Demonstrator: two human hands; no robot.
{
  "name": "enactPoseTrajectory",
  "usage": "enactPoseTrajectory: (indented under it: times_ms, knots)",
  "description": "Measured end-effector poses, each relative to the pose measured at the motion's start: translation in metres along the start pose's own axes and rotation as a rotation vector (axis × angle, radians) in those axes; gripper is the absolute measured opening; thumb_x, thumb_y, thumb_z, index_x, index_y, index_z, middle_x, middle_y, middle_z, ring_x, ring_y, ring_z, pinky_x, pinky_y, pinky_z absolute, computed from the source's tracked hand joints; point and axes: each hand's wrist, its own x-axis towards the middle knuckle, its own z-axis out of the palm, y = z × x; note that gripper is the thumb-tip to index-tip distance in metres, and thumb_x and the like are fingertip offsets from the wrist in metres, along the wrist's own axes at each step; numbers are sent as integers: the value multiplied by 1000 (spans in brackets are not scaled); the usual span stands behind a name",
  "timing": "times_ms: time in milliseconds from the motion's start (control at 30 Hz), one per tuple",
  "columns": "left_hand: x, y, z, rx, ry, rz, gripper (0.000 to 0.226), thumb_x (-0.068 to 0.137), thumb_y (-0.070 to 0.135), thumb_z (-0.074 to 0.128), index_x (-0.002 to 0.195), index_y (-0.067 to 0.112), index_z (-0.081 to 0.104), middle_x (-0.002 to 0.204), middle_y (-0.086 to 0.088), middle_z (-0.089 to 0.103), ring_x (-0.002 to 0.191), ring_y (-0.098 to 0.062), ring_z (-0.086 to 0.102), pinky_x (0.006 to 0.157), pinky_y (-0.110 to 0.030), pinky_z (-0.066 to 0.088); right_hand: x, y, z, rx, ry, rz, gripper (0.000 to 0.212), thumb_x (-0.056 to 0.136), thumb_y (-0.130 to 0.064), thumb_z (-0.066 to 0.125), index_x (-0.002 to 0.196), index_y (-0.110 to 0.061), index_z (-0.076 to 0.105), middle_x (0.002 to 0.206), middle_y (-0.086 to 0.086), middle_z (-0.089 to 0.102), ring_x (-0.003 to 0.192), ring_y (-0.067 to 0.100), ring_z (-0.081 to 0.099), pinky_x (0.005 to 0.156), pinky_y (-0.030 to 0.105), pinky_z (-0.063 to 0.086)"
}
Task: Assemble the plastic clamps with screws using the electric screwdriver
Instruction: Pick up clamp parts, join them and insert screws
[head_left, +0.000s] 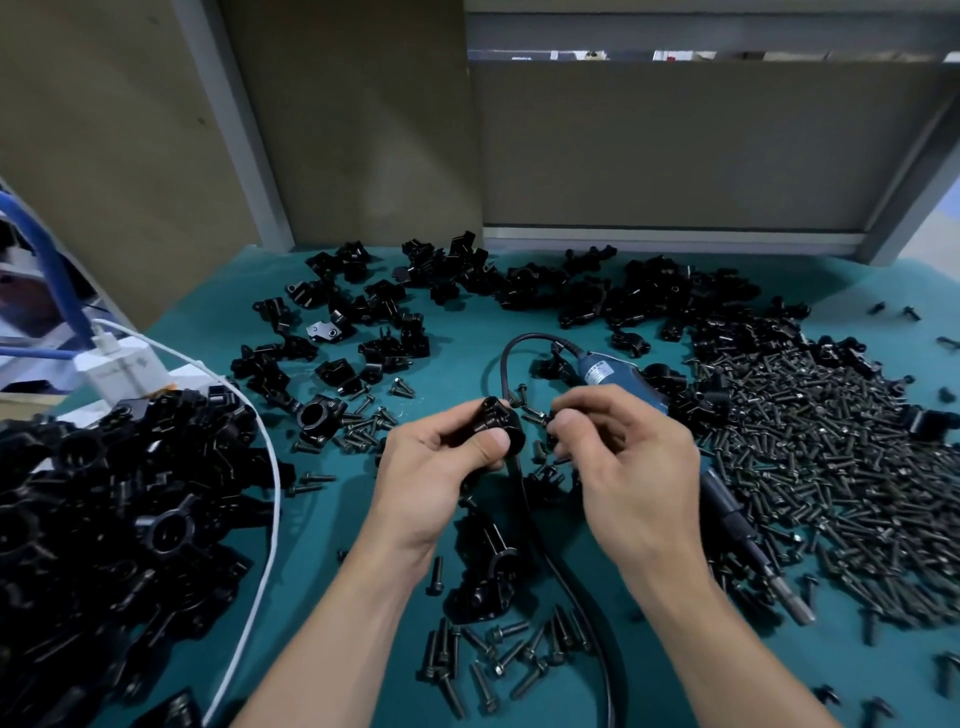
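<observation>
Head view: the bench (322, 530) carries a screw heap (810, 467) along its right edge, within easy reach; the screwdriver (613, 374) lies beside it, idle; mid-bench the left hand (431, 467) grips a clamp (493, 421), and the right hand (634, 467) pinches what looks like a screw (552, 417) just beside it, probably ready for insertion

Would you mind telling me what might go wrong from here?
1. The small dark screws pinched in the right hand could slip before reaching the black plastic clamp in the left hand and vanish among loose ones.
2. The black cord of the blue electric screwdriver runs between both wrists; a forearm may snag it, dragging the tool.
</observation>
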Motion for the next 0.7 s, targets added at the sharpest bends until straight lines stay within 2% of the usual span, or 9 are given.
enactPoseTrajectory:
  times_ms: [67, 200, 333, 500, 700]
  knots:
    - [1, -1, 1, 52, -14, 28, 30, 83, 5, 80, 103, 26, 84, 100, -2, 81, 86, -10, 72, 79, -21, 56, 0, 1, -1, 62, -6, 45, 12, 92, -26, 64, 90, -35, 72, 79, -8, 73, 73, 10, 68, 72, 34, 57]
    - [1, -2, 3, 163, -65, 92, 34, 74, 21, 80, 98, 45, 82, 100, 8, 81, 96, -8, 75, 84, -19, 55, 1, 2, 5, 137, -62, 130, 6, 89, -29, 60, 89, -33, 65, 68, 2, 71, 66, 16, 67, 67, 41, 50]
    - [3, -6, 1, 228, -70, 100, 34, 75, 26, 81, 105, 41, 81, 102, 10, 80, 100, -10, 75, 93, -30, 58, 4, 9, 3, 170, -82, 161, 11, 91, -22, 73, 82, -26, 68, 66, 7, 71, 54, 14, 58, 61, 35, 47]
    - [3, -6, 2, 288, -114, 133, 31, 78, 25, 80, 104, 41, 81, 102, 11, 80, 101, -12, 75, 96, -39, 57, 4, 12, 6, 230, -45, 173, 14, 87, -14, 81, 80, -24, 74, 64, 2, 69, 55, 6, 59, 56, 17, 48]
    - [1, -5, 2, 293, -79, 150, 28, 79, 24, 82, 104, 38, 82, 103, 9, 80, 102, -14, 75, 96, -47, 57, 1, 11, 14, 211, -66, 202, 14, 84, -14, 84, 76, -23, 76, 57, 4, 61, 54, 9, 54, 55, 20, 48]
